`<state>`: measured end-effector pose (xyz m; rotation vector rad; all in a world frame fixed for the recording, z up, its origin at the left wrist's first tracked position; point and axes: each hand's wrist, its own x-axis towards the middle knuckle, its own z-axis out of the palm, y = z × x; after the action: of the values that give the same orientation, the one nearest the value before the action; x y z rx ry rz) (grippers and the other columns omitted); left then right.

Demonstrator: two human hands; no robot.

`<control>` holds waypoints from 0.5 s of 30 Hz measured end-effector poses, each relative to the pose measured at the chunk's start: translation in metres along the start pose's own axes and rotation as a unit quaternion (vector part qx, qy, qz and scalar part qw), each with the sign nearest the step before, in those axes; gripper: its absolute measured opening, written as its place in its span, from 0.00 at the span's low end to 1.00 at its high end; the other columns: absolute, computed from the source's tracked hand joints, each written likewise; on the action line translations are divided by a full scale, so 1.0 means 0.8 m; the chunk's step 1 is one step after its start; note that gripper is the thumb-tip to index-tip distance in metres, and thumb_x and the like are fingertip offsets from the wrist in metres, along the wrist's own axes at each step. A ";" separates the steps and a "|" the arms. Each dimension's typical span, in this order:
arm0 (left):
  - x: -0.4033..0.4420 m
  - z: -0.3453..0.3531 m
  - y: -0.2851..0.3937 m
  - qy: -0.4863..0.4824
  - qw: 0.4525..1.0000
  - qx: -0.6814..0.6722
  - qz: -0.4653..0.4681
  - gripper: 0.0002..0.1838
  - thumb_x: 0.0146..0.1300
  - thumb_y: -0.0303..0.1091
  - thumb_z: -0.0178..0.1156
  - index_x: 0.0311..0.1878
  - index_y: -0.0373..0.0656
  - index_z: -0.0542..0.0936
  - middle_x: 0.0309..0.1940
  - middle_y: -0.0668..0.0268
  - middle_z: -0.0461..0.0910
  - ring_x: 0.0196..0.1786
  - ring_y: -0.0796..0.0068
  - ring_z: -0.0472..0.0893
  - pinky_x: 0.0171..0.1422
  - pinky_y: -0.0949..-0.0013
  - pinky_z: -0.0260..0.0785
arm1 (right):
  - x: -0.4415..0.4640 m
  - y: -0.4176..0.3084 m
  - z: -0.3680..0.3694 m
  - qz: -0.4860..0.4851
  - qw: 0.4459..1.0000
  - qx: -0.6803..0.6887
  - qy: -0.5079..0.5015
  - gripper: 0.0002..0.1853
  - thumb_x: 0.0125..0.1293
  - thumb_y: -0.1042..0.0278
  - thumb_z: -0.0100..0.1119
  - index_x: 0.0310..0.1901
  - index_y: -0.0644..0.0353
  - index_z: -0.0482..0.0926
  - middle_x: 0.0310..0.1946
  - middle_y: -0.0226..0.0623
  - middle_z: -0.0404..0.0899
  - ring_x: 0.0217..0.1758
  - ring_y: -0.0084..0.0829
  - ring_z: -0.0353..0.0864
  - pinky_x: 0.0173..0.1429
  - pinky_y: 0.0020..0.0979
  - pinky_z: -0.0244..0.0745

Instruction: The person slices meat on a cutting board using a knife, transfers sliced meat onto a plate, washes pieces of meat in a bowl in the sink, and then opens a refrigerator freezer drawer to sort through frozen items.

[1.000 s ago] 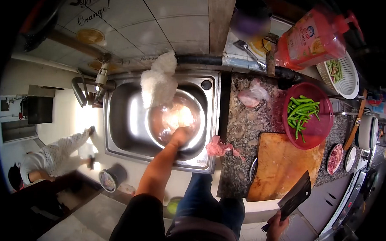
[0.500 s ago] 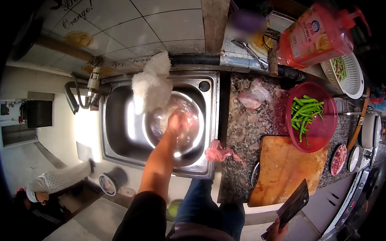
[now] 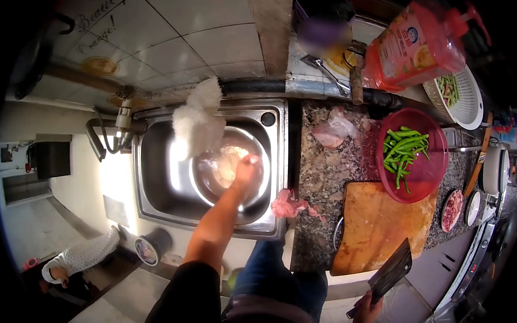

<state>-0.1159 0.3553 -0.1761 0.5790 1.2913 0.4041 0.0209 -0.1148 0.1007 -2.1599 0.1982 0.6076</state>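
My left hand (image 3: pixel 246 168) is over the right side of a round metal bowl (image 3: pixel 256 193) in the steel sink (image 3: pixel 155 195). Its fingers are blurred, and I cannot make out whether they grip anything. Beside them in the bowl sits a pale, rounded thing (image 3: pixel 229 161), too smeared to name. A white fluffy mesh bundle (image 3: pixel 197 125) overlaps the bowl's left rim. Low on the right, my right hand (image 3: pixel 368 309) is closed around the handle of a dark cleaver (image 3: pixel 392 273). The blade points up and right, in front of the edge of the wooden cutting board (image 3: pixel 375 234).
A crumpled pink thing (image 3: pixel 291 205) drapes over the sink's right edge. On the counter are a clear plastic bag (image 3: pixel 335 128), a red basin (image 3: pixel 427 181) of green peppers (image 3: pixel 406 148) and a plate of chopped meat (image 3: pixel 452 210). A tap (image 3: pixel 123 125) stands left. Another person's sleeve (image 3: pixel 90 252) shows lower left.
My left hand has moved right within the bowl, and the pale thing beside it shows more plainly. My right hand still holds the cleaver. The view has shifted slightly.
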 end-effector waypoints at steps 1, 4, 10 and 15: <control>-0.016 0.003 -0.008 -0.039 0.999 -0.004 0.020 0.06 0.63 0.21 0.55 0.41 0.43 0.76 0.25 0.70 0.76 0.22 0.80 0.72 0.20 0.75 0.63 | 0.001 0.002 -0.002 -0.006 1.000 -0.006 0.003 0.07 0.70 0.68 0.53 0.44 0.60 0.69 0.17 0.25 0.64 0.13 0.17 0.63 0.17 0.22 0.61; -0.017 -0.034 -0.046 -0.100 0.994 -0.016 0.046 0.04 0.65 0.26 0.53 0.35 0.41 0.77 0.24 0.68 0.75 0.28 0.78 0.75 0.30 0.75 0.69 | 0.003 0.008 -0.004 -0.017 1.000 -0.002 0.009 0.07 0.70 0.68 0.54 0.44 0.60 0.69 0.16 0.24 0.64 0.13 0.16 0.62 0.17 0.22 0.59; -0.080 -0.049 0.041 -0.038 0.683 0.706 0.186 0.17 0.66 0.40 0.50 0.50 0.40 0.79 0.50 0.54 0.79 0.51 0.54 0.78 0.61 0.57 0.67 | 0.009 0.003 -0.004 -0.002 1.000 0.016 0.011 0.06 0.69 0.69 0.54 0.43 0.59 0.69 0.16 0.23 0.63 0.13 0.15 0.62 0.16 0.21 0.57; -0.004 -0.130 0.076 0.117 0.690 0.655 0.286 0.19 0.63 0.48 0.55 0.45 0.41 0.77 0.49 0.51 0.77 0.48 0.51 0.79 0.55 0.54 0.70 | 0.010 0.012 -0.005 -0.037 0.999 -0.012 -0.002 0.06 0.70 0.69 0.53 0.44 0.59 0.70 0.15 0.23 0.63 0.13 0.14 0.62 0.17 0.21 0.57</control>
<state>-0.2150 0.4197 -0.1536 2.2558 1.4912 -0.0425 0.0255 -0.1233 0.0918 -2.1791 0.1086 0.5746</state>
